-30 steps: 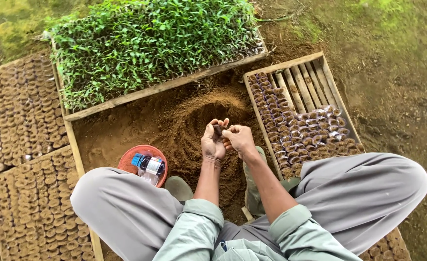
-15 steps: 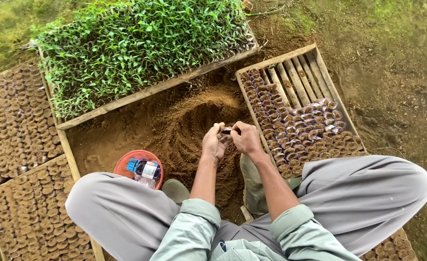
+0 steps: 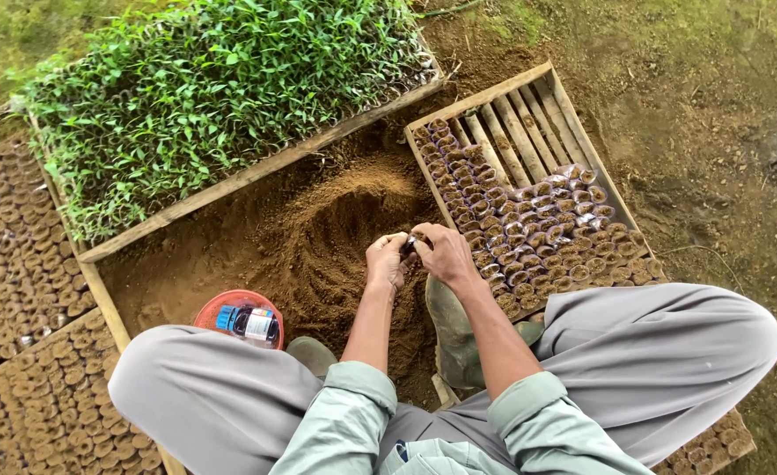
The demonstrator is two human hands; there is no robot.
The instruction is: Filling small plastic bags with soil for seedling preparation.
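My left hand (image 3: 387,260) and my right hand (image 3: 444,253) meet over a heap of loose brown soil (image 3: 344,224). Between their fingertips they pinch a small soil-filled plastic pot (image 3: 411,243). Both hands are closed on it, the left from the left side, the right from above. Just right of my hands a slatted wooden tray (image 3: 529,110) holds rows of small filled plastic pots (image 3: 538,229); its far part is bare slats.
A wooden tray of green seedlings (image 3: 212,92) lies beyond the soil heap. Trays of filled brown pots (image 3: 28,264) sit at the left. A red bowl (image 3: 217,308) with a small bottle (image 3: 246,323) rests by my left knee. My boots (image 3: 454,334) rest in the soil.
My hands stay together on the small pot, working it with the fingers. The view has shifted, so everything sits lower left in frame than before.
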